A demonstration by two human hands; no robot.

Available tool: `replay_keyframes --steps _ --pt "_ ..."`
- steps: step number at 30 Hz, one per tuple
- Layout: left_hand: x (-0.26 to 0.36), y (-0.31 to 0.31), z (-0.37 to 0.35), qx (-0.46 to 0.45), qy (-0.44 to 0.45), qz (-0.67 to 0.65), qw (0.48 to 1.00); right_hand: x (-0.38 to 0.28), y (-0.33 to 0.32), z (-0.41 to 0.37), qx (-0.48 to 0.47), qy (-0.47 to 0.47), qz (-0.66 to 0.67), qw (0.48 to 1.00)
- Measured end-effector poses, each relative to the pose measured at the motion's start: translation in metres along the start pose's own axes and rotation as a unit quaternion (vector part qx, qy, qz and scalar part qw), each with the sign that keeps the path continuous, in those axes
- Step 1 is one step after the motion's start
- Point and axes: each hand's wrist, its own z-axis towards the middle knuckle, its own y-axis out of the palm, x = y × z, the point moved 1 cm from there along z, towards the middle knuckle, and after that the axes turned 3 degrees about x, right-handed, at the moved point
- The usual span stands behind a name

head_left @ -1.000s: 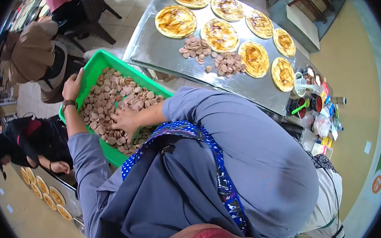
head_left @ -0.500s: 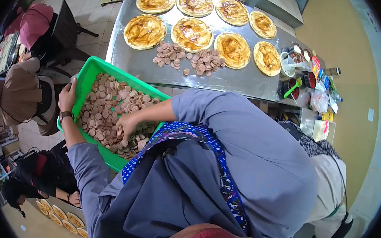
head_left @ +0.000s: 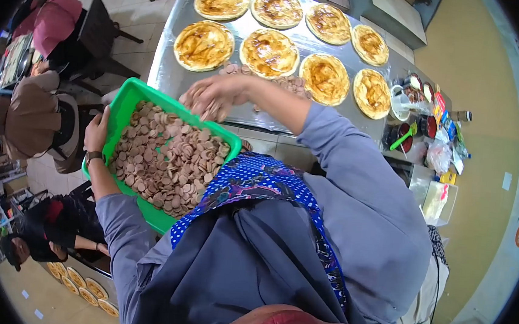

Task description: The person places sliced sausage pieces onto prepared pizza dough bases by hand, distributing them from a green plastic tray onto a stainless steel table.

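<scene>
My left hand (head_left: pixel 97 130) grips the left rim of a green tray (head_left: pixel 132 93) filled with round pinkish sausage slices (head_left: pixel 168 155). My right hand (head_left: pixel 213 94) is raised over the tray's far rim, at the near edge of the steel table (head_left: pixel 169 57), cupped around a handful of sausage slices. Just beyond it a pile of loose slices (head_left: pixel 290 82) lies on the table among several sauced round pizza bases (head_left: pixel 203 45). A blue patterned apron strap and grey sleeves fill the lower view.
Bowls, a green spatula (head_left: pixel 402 141) and packets crowd the table's right end. A person in brown (head_left: pixel 28 116) sits at left near a dark chair (head_left: pixel 102 34). Another person (head_left: pixel 52 237) bends over more bases at lower left.
My right hand has lifted out of the tray with a handful of slices and moved up toward the table. My left hand still holds the tray rim.
</scene>
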Motion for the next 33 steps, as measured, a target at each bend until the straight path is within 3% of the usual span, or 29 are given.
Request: replay_keyframes --steps 3,5,7,9,13,14,16,17,18,20,21,24,28,30,31,33 --pt "-0.021 0.006 0.013 -0.032 -0.001 -0.031 0.999 0.019 -0.065 -0.061 0.133 -0.062 0.040 0.988" --pt "-0.023 0.008 0.014 -0.039 0.007 -0.041 0.998 0.059 -0.119 -0.113 0.215 -0.093 0.134 0.963" --pt "-0.026 0.010 0.015 -0.046 -0.008 -0.045 0.998 0.077 -0.126 -0.171 0.422 -0.081 0.160 0.889" --pt "-0.056 0.025 0.033 0.000 0.003 -0.050 0.999 0.144 -0.184 -0.214 0.421 -0.128 0.212 0.872" --pt "-0.041 0.017 0.030 0.006 0.013 -0.049 0.999 0.241 -0.218 -0.289 0.575 -0.141 0.205 0.779" --pt "-0.039 0.015 0.032 -0.015 0.009 -0.048 0.999 0.249 -0.210 -0.285 0.576 -0.140 0.207 0.778" --pt "-0.042 0.013 0.034 -0.037 0.005 -0.044 0.998 0.269 -0.190 -0.277 0.808 -0.173 0.012 0.564" --pt "-0.045 0.013 0.036 -0.054 -0.010 -0.028 0.998 0.278 -0.188 -0.281 0.837 -0.065 -0.107 0.533" --pt "-0.051 0.013 0.039 -0.069 -0.026 -0.013 0.997 0.280 -0.184 -0.278 0.837 -0.064 -0.106 0.533" --pt "-0.087 0.026 0.046 -0.031 -0.011 -0.013 0.999 0.278 -0.172 -0.267 0.855 0.057 -0.340 0.386" --pt "-0.101 0.027 0.044 0.007 0.004 -0.015 1.000 0.276 -0.171 -0.266 0.856 0.058 -0.338 0.387" --pt "-0.114 0.013 0.018 -0.018 -0.022 -0.037 0.999 0.269 -0.171 -0.260 0.842 0.072 -0.343 0.410" --pt "-0.180 0.017 -0.010 0.009 -0.076 -0.100 0.992 0.262 -0.170 -0.259 0.829 0.105 -0.373 0.403" --pt "-0.212 0.017 -0.027 0.032 -0.121 -0.096 0.988 0.262 -0.174 -0.257 0.831 0.089 -0.409 0.366" --pt "-0.219 0.012 -0.041 -0.010 -0.139 -0.087 0.986 0.262 -0.179 -0.256 0.818 0.042 -0.451 0.355" --pt "-0.233 0.014 -0.067 0.004 -0.167 -0.053 0.985 0.263 -0.189 -0.250 0.796 -0.007 -0.494 0.351"
